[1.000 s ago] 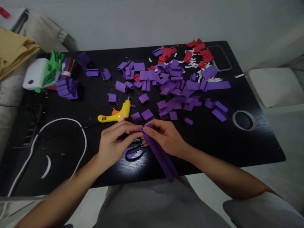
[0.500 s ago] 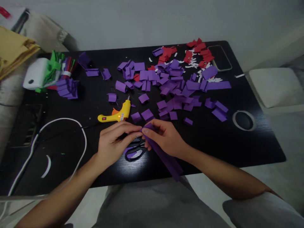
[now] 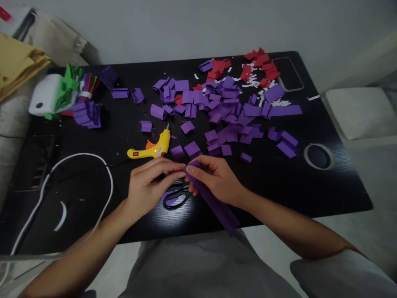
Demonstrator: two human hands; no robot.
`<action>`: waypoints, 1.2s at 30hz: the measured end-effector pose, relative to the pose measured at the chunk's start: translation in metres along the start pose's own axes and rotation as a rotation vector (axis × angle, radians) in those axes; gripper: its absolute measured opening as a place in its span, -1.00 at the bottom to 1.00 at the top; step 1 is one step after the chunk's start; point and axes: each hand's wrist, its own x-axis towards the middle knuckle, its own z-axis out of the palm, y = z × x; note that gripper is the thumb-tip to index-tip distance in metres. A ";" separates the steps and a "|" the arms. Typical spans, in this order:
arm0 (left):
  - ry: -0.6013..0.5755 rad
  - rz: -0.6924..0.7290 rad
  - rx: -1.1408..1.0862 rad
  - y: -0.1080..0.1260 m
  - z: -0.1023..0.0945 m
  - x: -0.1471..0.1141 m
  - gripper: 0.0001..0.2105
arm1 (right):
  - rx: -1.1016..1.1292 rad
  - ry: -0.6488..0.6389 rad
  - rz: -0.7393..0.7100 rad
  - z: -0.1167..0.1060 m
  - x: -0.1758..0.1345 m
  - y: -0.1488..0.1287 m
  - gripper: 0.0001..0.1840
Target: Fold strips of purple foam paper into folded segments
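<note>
A long purple paper strip (image 3: 214,201) slants from my fingers down past the table's front edge. My right hand (image 3: 218,179) is closed on it, thumb on top near its upper end. My left hand (image 3: 153,178) pinches the tip of the same strip, fingertips almost touching the right thumb. Under the hands lie black-handled scissors (image 3: 177,203), their blades hidden, with a purple scrap (image 3: 167,196) beneath the handles. Just beyond my left hand rests a yellow hot glue gun (image 3: 149,152) with its small light glowing.
Many folded purple paper pieces (image 3: 229,111) spread over the black table (image 3: 313,186). Red pieces (image 3: 260,62) and white scraps lie behind. A phone (image 3: 287,74), a tape roll (image 3: 319,157), a white cable (image 3: 111,182) and green bundles (image 3: 71,85) lie around the edges.
Both hands keep their pinch on the purple paper strip in nearly the same place. The whole view shifts very slightly; nothing else visibly moves.
</note>
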 end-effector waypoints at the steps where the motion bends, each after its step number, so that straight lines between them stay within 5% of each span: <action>1: 0.001 0.003 -0.001 0.000 0.000 0.000 -0.78 | 0.002 0.000 0.002 0.000 0.000 0.000 -0.64; 36: 0.021 0.026 0.006 -0.002 0.001 0.000 -0.81 | -0.016 0.003 -0.022 0.000 0.000 -0.001 -0.67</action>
